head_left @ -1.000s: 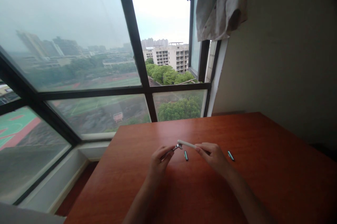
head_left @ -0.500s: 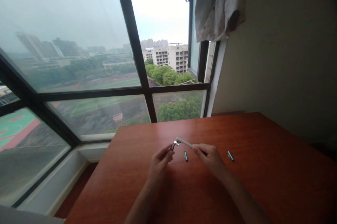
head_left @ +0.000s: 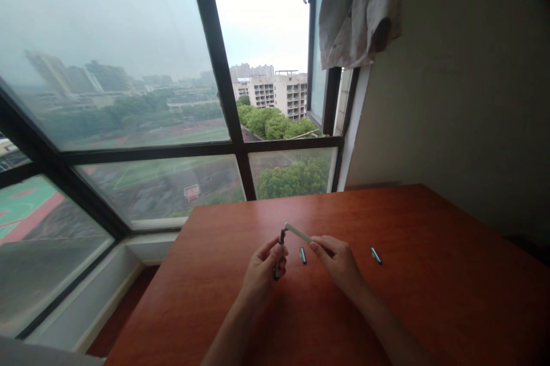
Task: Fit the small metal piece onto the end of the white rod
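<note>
My left hand (head_left: 259, 267) is closed around a dark and silver razor handle (head_left: 282, 236), whose lower end shows below my fingers. In my right hand (head_left: 340, 263) a pale, slim toothbrush (head_left: 299, 232) is pinched, its head pointing up and left. The brush head meets or nearly meets the top of the razor handle; bristles are too small to make out. Between my hands, on the table, lies a small dark and teal strip (head_left: 303, 255) like a razor cartridge. A similar strip (head_left: 376, 255) rests to the right of my right hand.
The reddish-brown wooden table (head_left: 232, 228) extends under both hands. Behind it stands a dark-framed window (head_left: 189, 152) with one pane open. A light garment (head_left: 356, 11) hangs at the upper right, beside a plain wall (head_left: 447, 97).
My left hand has turned the razor handle more upright, so its lower end now shows below my fingers. My right hand and the toothbrush have shifted slightly left. Both strips stay put.
</note>
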`<state>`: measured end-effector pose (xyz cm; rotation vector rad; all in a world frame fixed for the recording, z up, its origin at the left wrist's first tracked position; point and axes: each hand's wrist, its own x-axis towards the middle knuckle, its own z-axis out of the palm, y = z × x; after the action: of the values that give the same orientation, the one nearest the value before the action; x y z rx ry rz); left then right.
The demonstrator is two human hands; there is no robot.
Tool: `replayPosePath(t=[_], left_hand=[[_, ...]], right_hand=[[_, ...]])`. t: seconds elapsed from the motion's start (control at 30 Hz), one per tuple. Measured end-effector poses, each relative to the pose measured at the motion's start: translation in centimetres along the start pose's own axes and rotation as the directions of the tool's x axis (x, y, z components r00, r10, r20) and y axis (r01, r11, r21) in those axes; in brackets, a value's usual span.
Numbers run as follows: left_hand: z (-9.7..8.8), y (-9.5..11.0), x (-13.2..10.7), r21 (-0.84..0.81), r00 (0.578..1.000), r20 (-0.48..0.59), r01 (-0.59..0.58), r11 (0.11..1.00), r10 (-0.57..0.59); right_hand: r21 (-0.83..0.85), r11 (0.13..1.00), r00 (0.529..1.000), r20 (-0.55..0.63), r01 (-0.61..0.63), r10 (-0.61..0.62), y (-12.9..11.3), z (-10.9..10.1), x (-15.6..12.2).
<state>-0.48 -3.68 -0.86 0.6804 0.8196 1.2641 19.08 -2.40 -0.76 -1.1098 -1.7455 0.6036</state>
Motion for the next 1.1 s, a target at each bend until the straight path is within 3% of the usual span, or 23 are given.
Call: replayPosePath(t=[0.2, 0.5, 0.8, 1.1], left_hand=[[-0.3, -0.2, -0.1, 0.124, 0.991, 0.093, 0.086, 0.989, -0.098], [-0.4, 1.1, 0.0, 0.008, 0.998, -0.023, 0.051, 0.999, -0.051], [-0.2, 0.6, -0.2, 0.144, 0.990, 0.085, 0.097, 0.985, -0.110], [-0.3, 1.3, -0.2, 0.087, 0.998, 0.043, 0.048, 0.995, -0.052]], right_hand=[[-0.085, 0.994, 0.997, -0.027, 0.065, -0.068, 0.2, 0.0, 0.0], [-0.170, 0.980, 0.994, -0.005, 0.104, -0.107, 0.5, -0.9, 0.2], [-0.207, 0.968, 0.990, 0.044, 0.140, -0.134, 0.4, -1.1, 0.0], [-0.353, 0.920, 0.985, 0.042, 0.173, -0.169, 0.5, -2.1, 0.2]])
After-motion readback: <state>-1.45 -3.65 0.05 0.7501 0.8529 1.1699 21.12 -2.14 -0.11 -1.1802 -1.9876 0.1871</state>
